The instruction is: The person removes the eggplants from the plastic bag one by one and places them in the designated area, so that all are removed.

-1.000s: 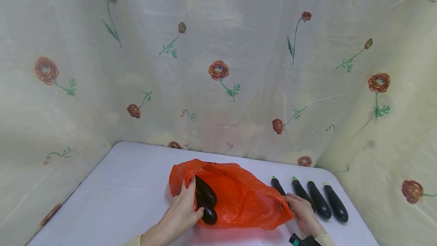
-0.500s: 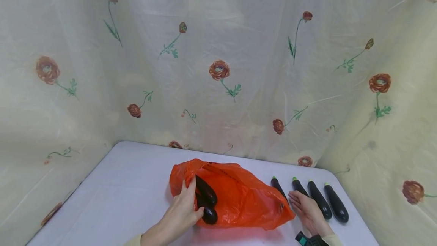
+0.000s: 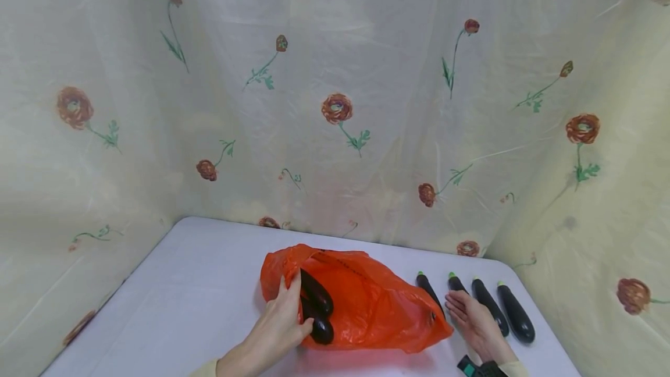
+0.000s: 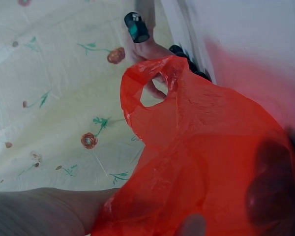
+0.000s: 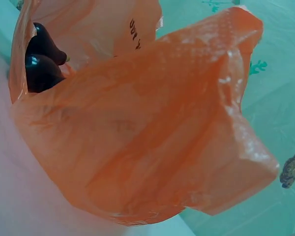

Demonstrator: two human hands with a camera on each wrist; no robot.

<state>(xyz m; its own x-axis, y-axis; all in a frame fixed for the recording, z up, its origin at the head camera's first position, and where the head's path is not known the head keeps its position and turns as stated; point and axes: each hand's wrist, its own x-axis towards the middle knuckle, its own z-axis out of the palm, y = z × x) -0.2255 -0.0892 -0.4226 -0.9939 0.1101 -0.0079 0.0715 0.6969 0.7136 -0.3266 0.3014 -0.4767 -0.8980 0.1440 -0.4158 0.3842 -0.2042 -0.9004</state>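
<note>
A red plastic bag point(image 3: 374, 307) lies on its side on the table, its mouth facing me. My left hand point(image 3: 280, 322) grips the left edge of the mouth, thumb beside the dark eggplants point(image 3: 321, 330) inside. In the right wrist view, eggplants point(image 5: 43, 73) show in the bag's mouth. My right hand point(image 3: 477, 324) is off the bag, its fingers extended and holding nothing. It hovers by a row of several loose eggplants point(image 3: 489, 306), partly covering one of them. In the left wrist view, the right hand point(image 4: 146, 50) appears behind the bag's handle loop point(image 4: 130, 101).
The white table point(image 3: 199, 284) runs back to a flower-printed curtain point(image 3: 387, 132), which also hangs along both sides. One loose eggplant point(image 3: 429, 290) lies right behind the bag's right end; the rightmost eggplant point(image 3: 515, 313) is near the table's right edge.
My right hand has let go of the bag's right edge and moved right, its palm turning into view. My left hand and the bag stay nearly still.
</note>
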